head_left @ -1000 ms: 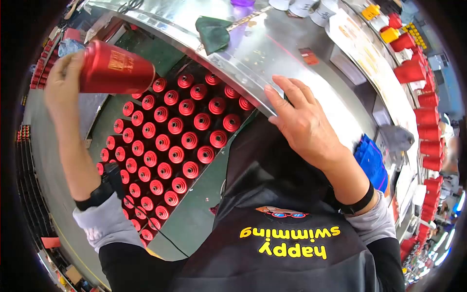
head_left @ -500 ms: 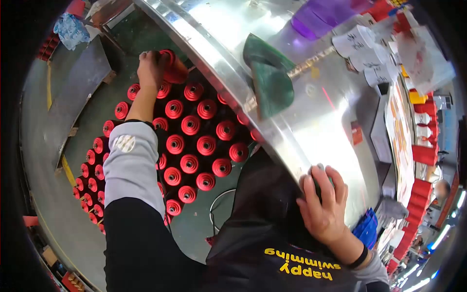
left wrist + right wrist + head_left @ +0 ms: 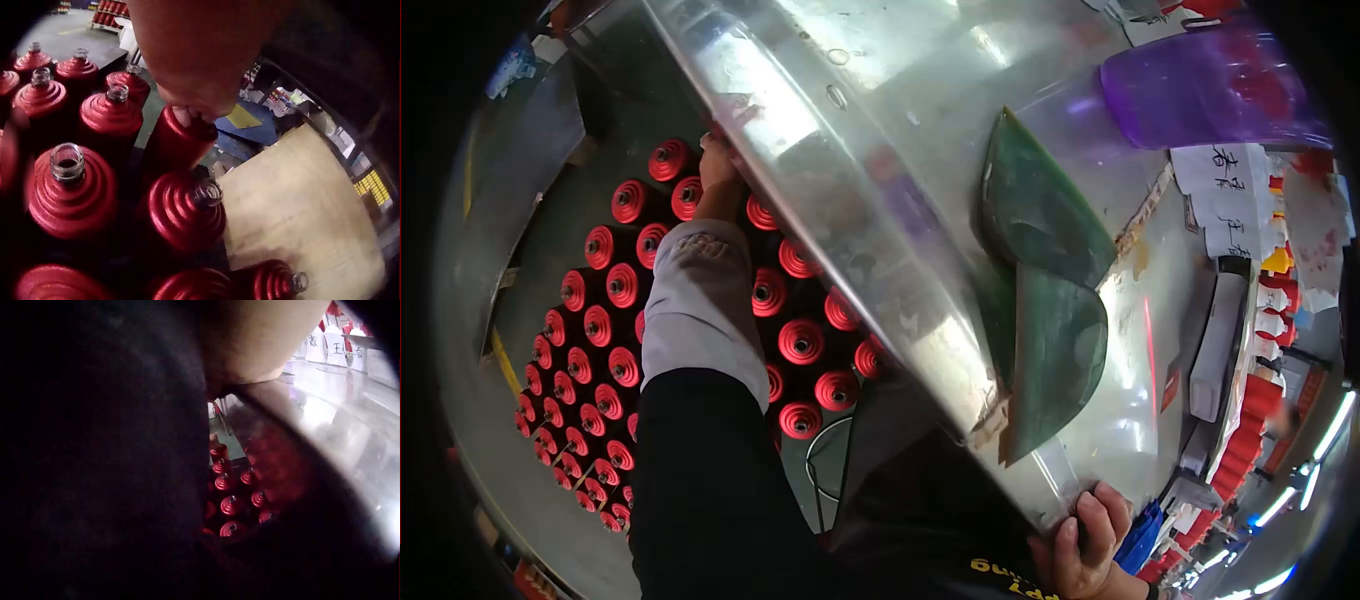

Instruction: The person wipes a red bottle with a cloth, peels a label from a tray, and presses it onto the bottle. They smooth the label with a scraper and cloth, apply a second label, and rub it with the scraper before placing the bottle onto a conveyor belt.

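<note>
Your left hand [image 3: 200, 81] grips a red bottle [image 3: 178, 144] by its top beside other upright bottles [image 3: 111, 115] — rows look well filled, this one not yet released — while your right hand [image 3: 1088, 548] curls at the metal table's [image 3: 940, 60] edge, contents unclear.

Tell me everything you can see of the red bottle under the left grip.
The bottle has a glossy, sparkling red surface and rounded shoulders. Its material is unclear; its neck and mouth are hidden by the fingers of the left grip, which close over its top. It looks roughly upright, though the lens bends the view. It sits just behind a ring-shouldered bottle that partly hides it; whether they touch is unclear. Its base, and whatever is under it, is out of sight.
</note>
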A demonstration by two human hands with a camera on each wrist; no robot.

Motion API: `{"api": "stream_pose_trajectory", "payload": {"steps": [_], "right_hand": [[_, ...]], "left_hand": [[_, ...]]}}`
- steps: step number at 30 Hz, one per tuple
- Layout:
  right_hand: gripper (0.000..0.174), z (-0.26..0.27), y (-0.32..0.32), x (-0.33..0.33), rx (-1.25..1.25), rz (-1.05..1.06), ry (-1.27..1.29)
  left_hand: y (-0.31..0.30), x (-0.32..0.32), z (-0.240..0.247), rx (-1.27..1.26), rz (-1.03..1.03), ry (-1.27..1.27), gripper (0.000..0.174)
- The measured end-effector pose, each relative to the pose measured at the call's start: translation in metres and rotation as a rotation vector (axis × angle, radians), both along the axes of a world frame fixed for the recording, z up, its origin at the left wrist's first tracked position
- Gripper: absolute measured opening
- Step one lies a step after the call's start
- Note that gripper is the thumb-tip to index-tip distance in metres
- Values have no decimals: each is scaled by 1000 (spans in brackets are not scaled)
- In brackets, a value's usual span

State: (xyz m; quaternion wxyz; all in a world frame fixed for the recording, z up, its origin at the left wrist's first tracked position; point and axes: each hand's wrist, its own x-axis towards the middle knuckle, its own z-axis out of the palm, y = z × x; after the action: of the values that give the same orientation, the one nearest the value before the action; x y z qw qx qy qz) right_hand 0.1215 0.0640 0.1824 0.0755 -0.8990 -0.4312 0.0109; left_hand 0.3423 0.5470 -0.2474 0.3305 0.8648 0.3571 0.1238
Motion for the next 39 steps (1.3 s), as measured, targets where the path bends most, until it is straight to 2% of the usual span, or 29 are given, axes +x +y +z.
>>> {"api": "stream_pose_trajectory", "payload": {"steps": [5, 9, 13, 16, 18, 21, 25, 28, 31, 34, 36, 37, 39], "right_hand": [[50, 1, 1, 0, -30, 0, -16], [63, 1, -4, -4, -84, -19, -22], [70, 2, 1, -5, -99, -52, -1], [68, 3, 0, -6, -118, -47, 2], [68, 0, -3, -6, -105, -32, -7], [68, 2, -2, -6, -125, -27, -23], [69, -1, -4, -6, -76, -31, 2], [70, 0, -3, -5, -77, -27, 8], [69, 1, -4, -5, -89, -33, 14], [67, 0, -5, -5, -96, -22, 3], [65, -1, -7, -7, -107, -26, -4], [64, -1, -7, -7, -113, -31, -13], [63, 1, -7, -8, -124, -34, -3]], "left_hand": [[-6, 0, -4, 79, -43, 83, 28], [-22, -20, 30, 224, -130, 149, 27], [-61, -72, 36, 140, -521, 8, 26], [-109, -116, 1, 180, -696, 22, 26], [-125, -134, -2, 299, -691, -124, 25], [-126, -133, -2, 203, -758, -23, 27], [-127, -130, -27, 171, -777, -172, 27], [-137, -134, -17, 215, -730, -112, 27], [-146, -120, 13, 226, -701, 142, 27], [-152, -94, 39, 382, -636, 80, 26], [-163, -74, 47, 292, -688, 37, 26], [-168, -64, 46, 248, -712, 9, 27], [-185, -48, 16, 318, -745, 75, 27]]}}
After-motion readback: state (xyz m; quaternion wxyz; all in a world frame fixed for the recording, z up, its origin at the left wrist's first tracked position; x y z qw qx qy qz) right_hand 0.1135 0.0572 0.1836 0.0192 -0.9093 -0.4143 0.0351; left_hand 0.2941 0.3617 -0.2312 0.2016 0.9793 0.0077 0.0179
